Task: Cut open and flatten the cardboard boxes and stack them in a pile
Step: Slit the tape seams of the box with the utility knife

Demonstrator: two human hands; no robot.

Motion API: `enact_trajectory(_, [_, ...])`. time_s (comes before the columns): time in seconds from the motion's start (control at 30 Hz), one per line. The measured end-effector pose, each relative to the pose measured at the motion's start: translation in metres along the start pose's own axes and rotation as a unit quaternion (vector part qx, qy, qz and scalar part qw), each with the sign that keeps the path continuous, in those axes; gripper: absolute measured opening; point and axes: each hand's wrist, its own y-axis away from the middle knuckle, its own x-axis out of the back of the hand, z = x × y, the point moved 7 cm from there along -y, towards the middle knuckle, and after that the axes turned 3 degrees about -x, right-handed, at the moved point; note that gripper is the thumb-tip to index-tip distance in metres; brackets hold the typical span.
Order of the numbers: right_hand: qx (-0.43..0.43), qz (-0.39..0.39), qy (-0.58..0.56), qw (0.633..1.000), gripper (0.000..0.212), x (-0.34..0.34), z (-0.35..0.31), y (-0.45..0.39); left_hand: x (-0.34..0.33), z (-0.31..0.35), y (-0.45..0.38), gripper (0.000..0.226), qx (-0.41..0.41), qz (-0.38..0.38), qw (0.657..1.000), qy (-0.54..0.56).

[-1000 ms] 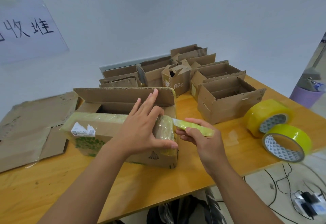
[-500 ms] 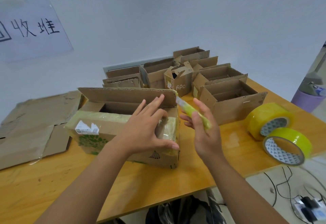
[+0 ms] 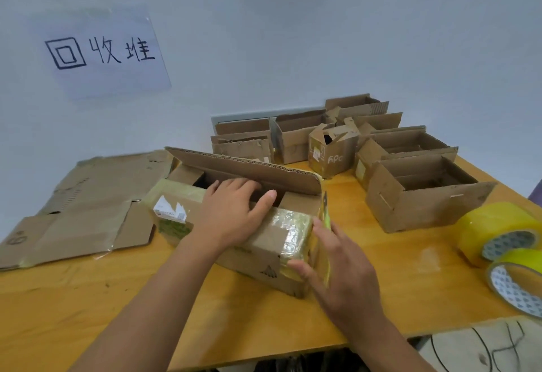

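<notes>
In the middle of the frame I see the taped box [image 3: 264,242], brown cardboard wrapped in yellowish clear tape with a white label on its left end, lying on the table with its far flap standing up. At left, the flattened cardboard [image 3: 88,210] lies spread flat. In the upper right I count several open boxes [image 3: 416,193] standing upright in a cluster, tops open, one printed "fipc".

Light was soft, even and fairly bright, its source out of view; shadows under the boxes [image 3: 410,193] were faint; glare shone on the taped box [image 3: 290,234]; wide-angle bending curved the table [image 3: 88,298] edges; the right hand [image 3: 343,272] was slightly blurred.
</notes>
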Motion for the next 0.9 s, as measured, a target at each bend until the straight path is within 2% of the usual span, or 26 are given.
enact_trajectory(0.07, [-0.078,-0.025,-0.037,0.996,0.067,-0.007,0.007,0.001,-0.004,-0.001,0.001,0.067,-0.005,-0.004,1.000,0.014])
enact_trajectory(0.17, [-0.145,-0.037,-0.083,0.985,0.073,-0.010,0.017,0.000,-0.003,0.014,0.007,0.070,-0.039,-0.005,0.999,0.010])
enact_trajectory(0.27, [-0.178,-0.023,-0.120,0.976,0.066,-0.008,0.028,-0.005,-0.002,0.016,0.012,0.088,-0.051,-0.049,0.997,-0.031])
enact_trajectory(0.37, [-0.204,0.013,-0.115,0.972,0.056,-0.001,0.055,-0.019,0.002,-0.021,0.009,0.105,0.010,-0.090,0.992,-0.088])
enact_trajectory(0.47, [-0.185,0.051,-0.039,0.981,0.049,0.006,0.061,-0.033,0.007,-0.068,0.014,0.118,0.106,-0.126,0.981,-0.105])
enact_trajectory(0.5, [-0.150,0.045,-0.022,0.987,0.050,0.001,0.049,-0.035,0.008,-0.075,0.017,0.120,0.126,-0.134,0.979,-0.092])
enact_trajectory(0.57, [-0.095,-0.021,-0.014,0.995,0.056,-0.022,0.019,-0.033,0.013,-0.074,0.023,0.120,0.144,-0.146,0.977,-0.067])
enact_trajectory(0.63, [-0.093,-0.109,-0.010,0.990,0.068,-0.052,0.005,-0.027,0.021,-0.064,0.027,0.110,0.139,-0.146,0.977,-0.074])
enact_trajectory(0.7, [-0.130,-0.141,-0.041,0.981,0.071,-0.067,0.012,-0.031,0.033,-0.054,0.032,0.092,0.123,-0.142,0.978,-0.095])
enact_trajectory(0.77, [-0.170,-0.131,-0.091,0.973,0.062,-0.070,0.030,-0.044,0.049,-0.042,0.040,0.067,0.098,-0.133,0.982,-0.093])
enact_trajectory(0.83, [-0.204,-0.103,-0.095,0.969,0.052,-0.065,0.045,-0.056,0.058,-0.026,0.051,0.045,0.050,-0.140,0.986,-0.077])
enact_trajectory(0.9, [-0.228,-0.075,-0.106,0.965,0.049,-0.061,0.044,-0.055,0.066,-0.010,0.056,0.036,-0.004,-0.129,0.991,-0.028])
